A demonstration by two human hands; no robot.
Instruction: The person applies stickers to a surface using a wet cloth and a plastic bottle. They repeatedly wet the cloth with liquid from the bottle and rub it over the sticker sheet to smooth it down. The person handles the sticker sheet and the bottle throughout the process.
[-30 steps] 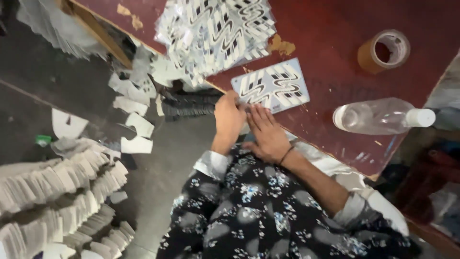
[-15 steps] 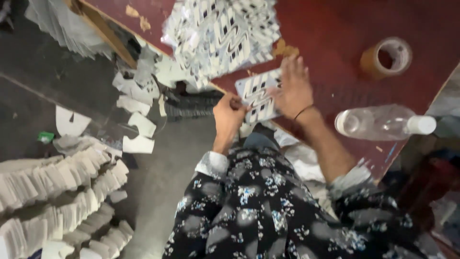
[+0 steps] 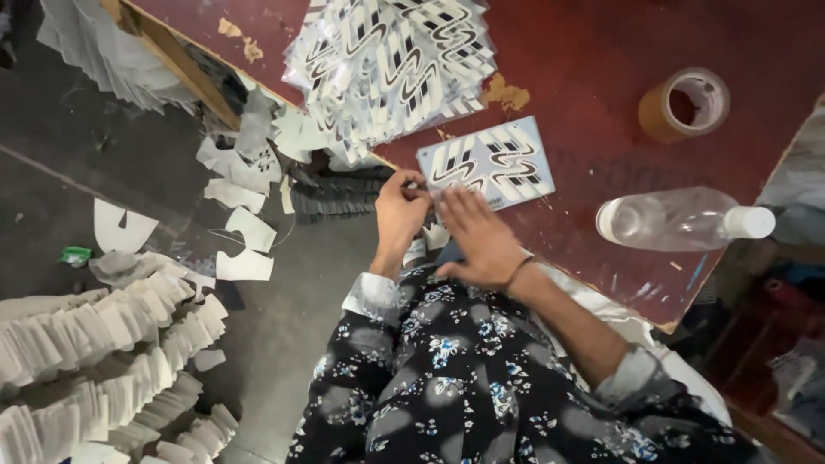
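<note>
While a pale blue sticker sheet [image 3: 487, 163] printed with black-and-white wavy shapes lies flat at the near edge of a dark red table [image 3: 601, 129], a seated person works at its near-left corner with both bare hands. The left hand [image 3: 398, 210] is curled, fingertips pinched together on that corner of the sheet. The right hand [image 3: 478, 236] lies open with fingers spread and nearly flat, its fingertips reaching the sheet's near edge just beside the left hand; whether they press on the sheet or on the table lip cannot be told. A dark band circles the right wrist, and both forearms emerge from the rolled cuffs of a dark floral shirt [image 3: 455, 378].

Beyond the sheet, at the far side of the table, a loose fanned pile of similar printed sheets [image 3: 391, 60] overhangs the table's left edge. To the right of the single sheet, well apart from it, a roll of brown packing tape [image 3: 684, 105] lies flat, and nearer, a clear plastic bottle [image 3: 679, 220] with a white cap lies on its side. The table surface is scuffed, with patches of its red coating chipped away.

On the grey floor at left, white offcuts of backing paper [image 3: 236, 223] lie scattered, and nearer, rows of stacked white cut pieces [image 3: 94, 344] stand in fanned ridges.
</note>
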